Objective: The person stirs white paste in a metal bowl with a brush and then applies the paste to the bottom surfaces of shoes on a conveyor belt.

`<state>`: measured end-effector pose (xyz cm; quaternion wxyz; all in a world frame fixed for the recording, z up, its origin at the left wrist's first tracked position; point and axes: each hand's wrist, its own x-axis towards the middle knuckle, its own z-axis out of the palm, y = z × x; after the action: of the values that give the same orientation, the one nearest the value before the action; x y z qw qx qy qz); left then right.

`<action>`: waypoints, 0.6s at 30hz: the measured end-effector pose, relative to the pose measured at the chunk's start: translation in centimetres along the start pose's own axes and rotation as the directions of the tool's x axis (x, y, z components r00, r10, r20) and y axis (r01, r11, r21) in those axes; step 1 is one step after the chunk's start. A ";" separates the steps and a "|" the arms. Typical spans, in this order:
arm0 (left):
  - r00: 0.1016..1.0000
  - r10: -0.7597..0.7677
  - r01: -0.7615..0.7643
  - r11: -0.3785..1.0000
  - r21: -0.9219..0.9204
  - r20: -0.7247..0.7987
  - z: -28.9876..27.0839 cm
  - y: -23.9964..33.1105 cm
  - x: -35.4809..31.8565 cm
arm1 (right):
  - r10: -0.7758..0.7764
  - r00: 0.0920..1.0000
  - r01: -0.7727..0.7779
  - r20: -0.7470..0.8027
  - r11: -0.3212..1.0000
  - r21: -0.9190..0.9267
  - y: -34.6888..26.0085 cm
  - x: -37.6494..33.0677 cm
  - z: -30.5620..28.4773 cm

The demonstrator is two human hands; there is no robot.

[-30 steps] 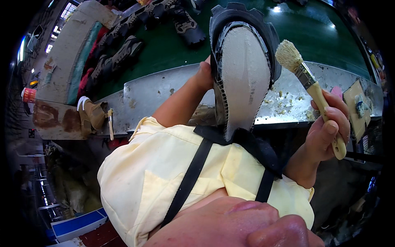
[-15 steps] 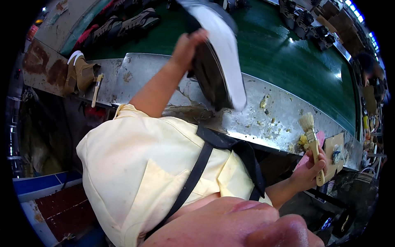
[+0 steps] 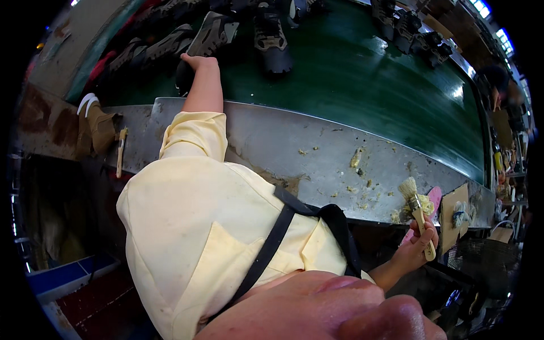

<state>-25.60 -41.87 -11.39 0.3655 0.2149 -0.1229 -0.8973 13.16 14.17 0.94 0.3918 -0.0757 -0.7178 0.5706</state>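
Note:
My left hand (image 3: 197,61) reaches far out over the metal ledge (image 3: 294,141) onto the green conveyor belt (image 3: 362,79). It lies on a dark shoe (image 3: 182,79) at the belt's near edge, with the fingers curled over it and mostly hidden. Low at the right, below the ledge, my right hand (image 3: 418,249) holds a wooden-handled glue brush (image 3: 416,212) upright. Its pale bristles point up, level with the ledge's front edge.
Several dark shoes (image 3: 271,39) stand on the belt, further ones (image 3: 416,34) far right. Yellowish glue blobs (image 3: 357,158) spot the ledge. A tan boot (image 3: 102,127) and small brush (image 3: 120,150) sit at left; cardboard (image 3: 453,215) and another person (image 3: 498,79) at right.
My left hand has carried the white-soled shoe from in front of me out to the belt and lowered it there. The right hand with the brush has dropped down and to the right.

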 end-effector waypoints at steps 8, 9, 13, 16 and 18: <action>0.988 -0.114 0.155 0.630 0.761 -0.107 1.1 -5.6 -4.9 | -0.029 0.998 0.027 0.057 0.999 0.040 1.7 1.0 0.5; 0.926 -0.114 -0.333 0.202 0.921 0.360 -0.1 -5.8 -4.5 | -0.024 0.997 0.022 0.069 0.999 0.034 1.9 1.1 0.6; -0.212 -0.569 -0.637 -0.536 -0.553 0.795 2.6 -5.4 -5.7 | 0.024 0.999 -0.026 0.046 0.999 0.030 1.9 1.3 0.7; -0.374 -0.802 -0.416 -0.304 -0.857 0.466 7.8 -5.8 -5.0 | 0.009 0.999 -0.011 0.045 0.999 0.037 2.1 1.2 0.4; -0.537 -0.766 -0.432 -0.109 -0.895 0.352 9.2 -8.3 -4.5 | 0.003 0.998 -0.006 0.067 0.999 0.040 1.8 1.2 0.6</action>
<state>-32.12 -32.26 -5.18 -0.2948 0.5198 0.7590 -0.2586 11.32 15.02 -0.08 0.3678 -0.0505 -0.7188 0.5878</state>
